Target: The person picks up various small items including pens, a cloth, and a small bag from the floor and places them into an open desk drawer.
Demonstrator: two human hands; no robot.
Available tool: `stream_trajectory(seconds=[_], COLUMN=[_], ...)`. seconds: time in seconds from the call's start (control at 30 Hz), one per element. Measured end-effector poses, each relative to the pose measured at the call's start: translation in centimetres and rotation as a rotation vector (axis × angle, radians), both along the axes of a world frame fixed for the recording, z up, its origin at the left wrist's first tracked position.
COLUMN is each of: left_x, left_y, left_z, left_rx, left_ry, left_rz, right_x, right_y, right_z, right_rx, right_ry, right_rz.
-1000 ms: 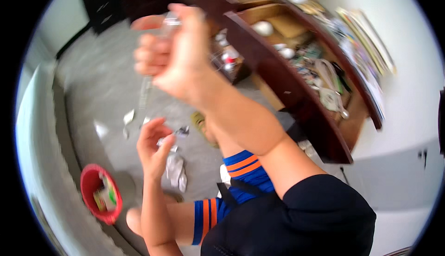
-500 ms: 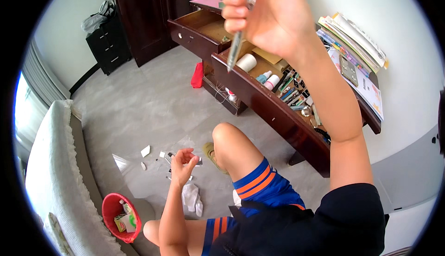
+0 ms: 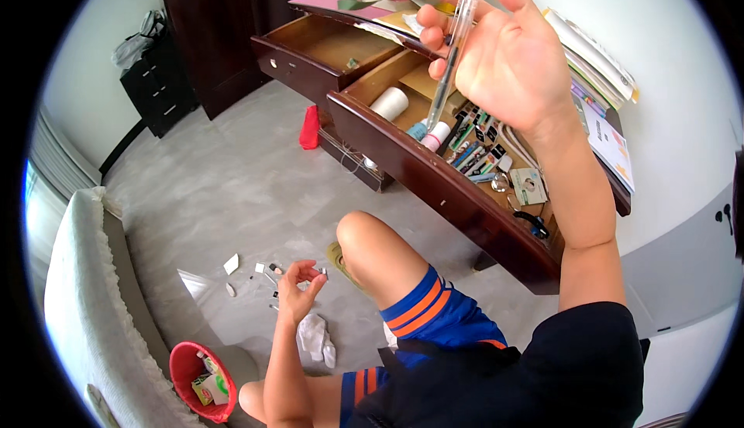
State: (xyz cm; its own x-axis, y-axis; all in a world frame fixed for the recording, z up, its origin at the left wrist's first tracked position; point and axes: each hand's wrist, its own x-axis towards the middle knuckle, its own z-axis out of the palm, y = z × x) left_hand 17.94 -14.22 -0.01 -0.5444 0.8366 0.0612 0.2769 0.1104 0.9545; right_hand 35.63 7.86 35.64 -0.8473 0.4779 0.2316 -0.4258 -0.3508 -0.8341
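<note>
Head view: pen has shifted, apparently farther over the drawer.

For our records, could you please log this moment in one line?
right hand: clear pen held | left hand: above floor | nearer drawer: open

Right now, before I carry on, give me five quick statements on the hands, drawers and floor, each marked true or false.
1. The right hand holds a clear pen. True.
2. The left hand is inside a drawer. False: the left hand is lower, above the floor.
3. A white cylinder lies in the nearer drawer. True.
4. The red bin stands at the person's right. False: the red bin is at the left.
5. A white cloth lies on the floor. True.
</note>
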Motion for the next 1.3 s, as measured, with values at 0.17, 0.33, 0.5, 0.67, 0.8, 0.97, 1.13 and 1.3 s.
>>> stream_trajectory(seconds=[0.17,0.33,0.5,0.67,0.8,0.97,1.13,1.3], left_x=[-0.1,0.6,1.9,2.0,-0.1,-3.7,-4.8,-6.4], left_y=[-0.1,-1.5,-1.2,-2.9,-5.2,-10.2,-18.5,-22.9], left_z=[0.5,2.0,0.8,0.1,-0.1,7.5,9.0,8.2], left_rx=[-0.023,-0.141,-0.186,-0.272,-0.289,-0.309,-0.29,-0.121], left_ry=[0.069,0.238,0.332,0.403,0.554,0.435,0.362,0.295], left_rz=[-0.022,-0.06,-0.153,-0.144,-0.047,0.408,0.821,1.002], right_x=[1.1,5.3,9.4,9.8,8.6,5.5,-9.1,-22.5], right_y=[3.7,9.2,11.6,13.0,11.0,7.8,-5.1,-12.6], right_z=[-2.4,-7.6,-13.2,-16.8,-13.8,-10.2,-12.6,-25.5], right_rx=[0.211,0.44,0.216,-0.063,0.179,1.358,1.588,1.489], right_ry=[-0.197,-0.855,-1.063,-0.967,-0.978,-0.902,-0.611,-0.486], right_rz=[-0.349,-0.071,-0.254,-0.479,-0.362,-0.46,-0.018,0.52])
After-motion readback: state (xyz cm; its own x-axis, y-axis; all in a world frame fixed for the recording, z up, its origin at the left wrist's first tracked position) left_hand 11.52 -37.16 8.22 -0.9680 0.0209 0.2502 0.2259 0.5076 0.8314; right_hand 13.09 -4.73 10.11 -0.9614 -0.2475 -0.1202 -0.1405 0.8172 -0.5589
